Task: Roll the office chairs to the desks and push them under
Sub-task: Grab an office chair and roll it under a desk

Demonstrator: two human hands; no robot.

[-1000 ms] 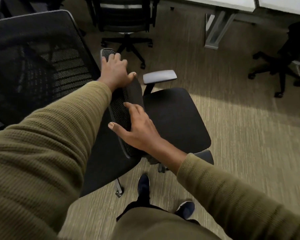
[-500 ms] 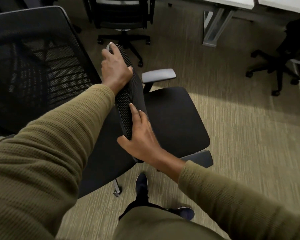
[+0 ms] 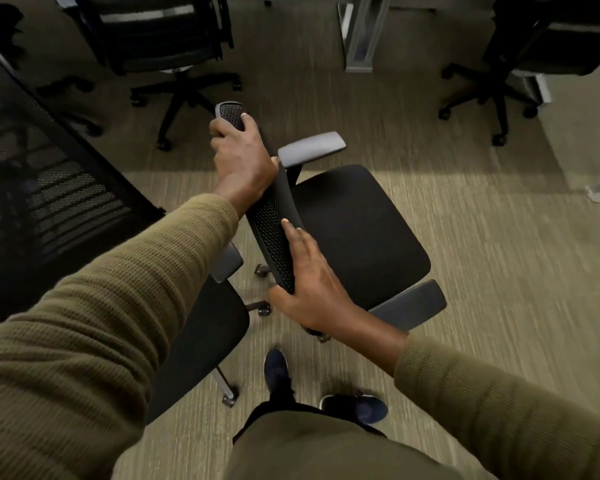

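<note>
A black office chair [image 3: 357, 230] with grey armrests stands in front of me on the carpet. I see its mesh backrest [image 3: 271, 223] edge-on from above. My left hand [image 3: 243, 157] grips the far end of the backrest's top edge. My right hand [image 3: 312, 285] holds the near end, fingers along the mesh. A desk's grey leg [image 3: 359, 36] stands at the top, beyond the chair.
A second mesh-backed chair [image 3: 49, 188] stands close on my left, its seat [image 3: 201, 337] beside the held chair. Another black chair [image 3: 160, 39] is at the top left and one [image 3: 534, 46] at the top right. My feet [image 3: 354, 407] are just behind the chair.
The chair has rolled away from the left chair and turned slightly; a gap with casters now shows between them. Both hands stay on the backrest, the left one further along its top.
</note>
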